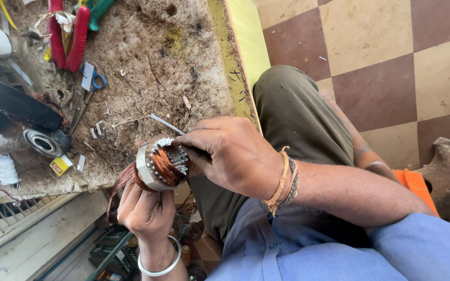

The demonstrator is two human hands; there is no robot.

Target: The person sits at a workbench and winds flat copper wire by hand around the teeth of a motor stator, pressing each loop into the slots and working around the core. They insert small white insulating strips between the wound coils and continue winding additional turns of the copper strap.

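The worn, dirt-crusted workbench [147, 57] fills the upper left of the frame, its yellow-painted edge running down toward the centre. To its right, a checked floor [391, 57] of tan and dark red tiles takes the upper right. The person's bent knee in olive trousers [298, 119] sits at centre, with a blue shirt sleeve across the lower right. At centre left, just off the bench edge, is the motor stator [160, 165], a round metal core wound with copper wire. The left hand [144, 211], wearing a metal bangle at the wrist, cups it from below with fingers curled around the casing, grasping it firmly. The right hand [230, 153], with thread bands at the wrist, comes in from the right; its fingertips press against the copper windings at the top face of the core, pinched closed there, though what they hold between them cannot be told. A loose bundle of copper wire [118, 187] hangs from the stator's left side. On the bench, upper left, lie red-handled pliers [69, 39], then small blue-handled scissors [94, 86], and a metal bearing ring [42, 142] at the left edge.
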